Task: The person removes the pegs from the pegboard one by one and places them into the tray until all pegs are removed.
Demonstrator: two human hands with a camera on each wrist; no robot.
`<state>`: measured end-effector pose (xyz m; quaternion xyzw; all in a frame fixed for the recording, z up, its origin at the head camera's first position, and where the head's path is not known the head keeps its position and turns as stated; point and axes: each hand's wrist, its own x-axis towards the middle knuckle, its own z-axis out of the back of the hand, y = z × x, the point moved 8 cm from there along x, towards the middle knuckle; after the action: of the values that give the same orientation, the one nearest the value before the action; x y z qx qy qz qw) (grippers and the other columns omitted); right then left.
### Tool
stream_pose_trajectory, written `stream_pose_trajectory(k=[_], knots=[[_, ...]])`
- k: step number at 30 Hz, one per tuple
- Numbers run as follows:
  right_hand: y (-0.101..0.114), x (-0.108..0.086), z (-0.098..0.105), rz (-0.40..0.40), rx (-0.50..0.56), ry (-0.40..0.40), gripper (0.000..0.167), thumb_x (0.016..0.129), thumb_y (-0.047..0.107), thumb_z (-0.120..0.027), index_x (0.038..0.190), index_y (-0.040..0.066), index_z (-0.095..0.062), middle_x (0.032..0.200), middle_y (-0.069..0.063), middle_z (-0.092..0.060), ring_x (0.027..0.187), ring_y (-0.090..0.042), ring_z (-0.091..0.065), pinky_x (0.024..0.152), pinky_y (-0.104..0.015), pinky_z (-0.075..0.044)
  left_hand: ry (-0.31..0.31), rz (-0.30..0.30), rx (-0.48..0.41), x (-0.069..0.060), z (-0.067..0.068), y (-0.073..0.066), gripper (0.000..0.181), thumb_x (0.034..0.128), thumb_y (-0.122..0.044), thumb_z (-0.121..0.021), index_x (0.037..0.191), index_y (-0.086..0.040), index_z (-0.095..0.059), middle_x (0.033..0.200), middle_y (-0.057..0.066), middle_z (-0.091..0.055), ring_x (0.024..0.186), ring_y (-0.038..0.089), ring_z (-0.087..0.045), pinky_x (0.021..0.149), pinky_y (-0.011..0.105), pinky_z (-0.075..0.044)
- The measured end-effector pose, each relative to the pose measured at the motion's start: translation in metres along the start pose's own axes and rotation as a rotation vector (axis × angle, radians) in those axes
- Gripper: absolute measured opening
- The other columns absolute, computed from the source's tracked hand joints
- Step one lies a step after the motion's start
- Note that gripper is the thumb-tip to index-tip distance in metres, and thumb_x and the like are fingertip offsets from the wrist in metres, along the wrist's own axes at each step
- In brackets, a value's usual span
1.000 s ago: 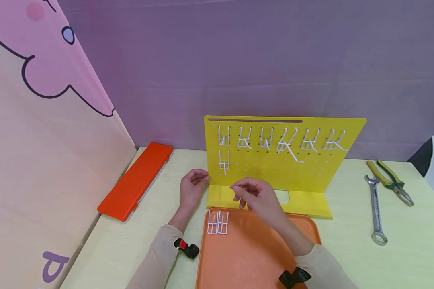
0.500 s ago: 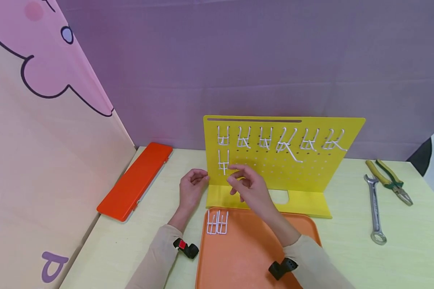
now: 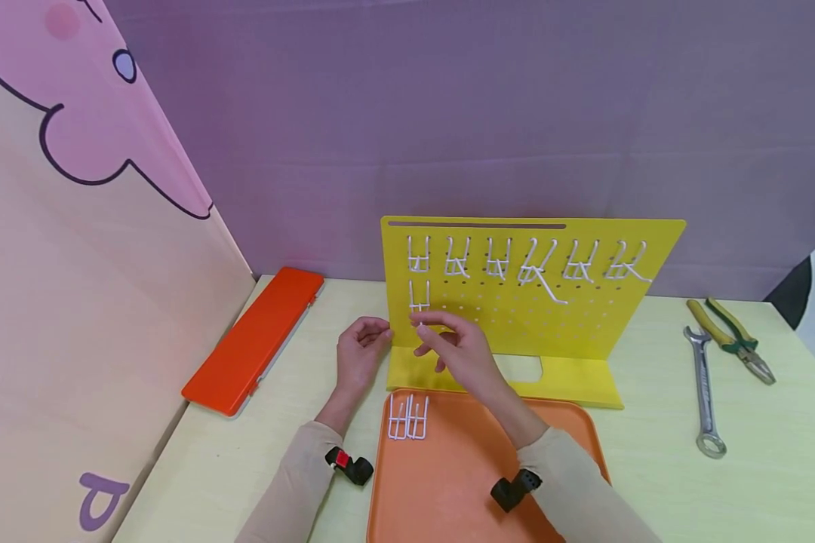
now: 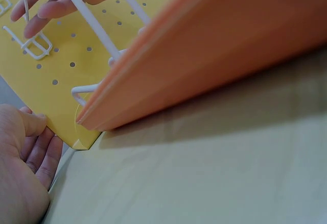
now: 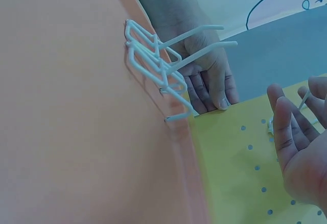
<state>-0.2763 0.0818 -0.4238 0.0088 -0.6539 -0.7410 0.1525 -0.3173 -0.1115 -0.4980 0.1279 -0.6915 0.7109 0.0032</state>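
Lower hook (image 3: 419, 305) upright (prong outward).

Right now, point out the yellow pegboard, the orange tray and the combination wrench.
Yellow pegboard (image 3: 570, 345): head view, bare lower strip of the upright panel.
Orange tray (image 3: 441, 486): head view, bare floor.
Combination wrench (image 3: 704, 391): head view, middle of the shank.

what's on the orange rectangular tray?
On the orange tray: two white wire hooks, far left corner. Its right side is partly covered by the beige right sleeve; anything beneath can't be seen.
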Motion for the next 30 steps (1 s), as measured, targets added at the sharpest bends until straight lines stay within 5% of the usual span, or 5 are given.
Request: stream_pose_trajectory(k=[19, 30], knots=[[0.004, 0.0, 0.0, 0.026, -0.031, -0.019, 0.03, 0.106, 0.011, -0.076, 0.136, 0.005, -0.078, 0.135, -0.019, -0.076, 0.088, -0.015, -0.078, 0.059, -0.028, -0.054, -0.007, -0.018, -0.027, 0.002, 0.0, 0.001, 0.007, 0.0986, 0.007, -0.078, 0.104, 0.004, -0.075, 0.103, 0.022, -0.078, 0.088, 0.015, -0.072, 0.084, 0.017, -0.059], [0.015, -0.013, 0.001, 0.047, -0.058, -0.035, 0.022, 0.107, 0.013, -0.075, 0.126, 0.004, -0.081, 0.114, -0.025, -0.079, 0.08, -0.016, -0.075, 0.057, -0.029, -0.054, -0.006, -0.014, -0.025, 0.002, -0.001, 0.001, 0.008, 0.0985, 0.006, -0.079, 0.106, 0.006, -0.075, 0.104, 0.023, -0.078, 0.089, 0.015, -0.072, 0.084, 0.017, -0.059]])
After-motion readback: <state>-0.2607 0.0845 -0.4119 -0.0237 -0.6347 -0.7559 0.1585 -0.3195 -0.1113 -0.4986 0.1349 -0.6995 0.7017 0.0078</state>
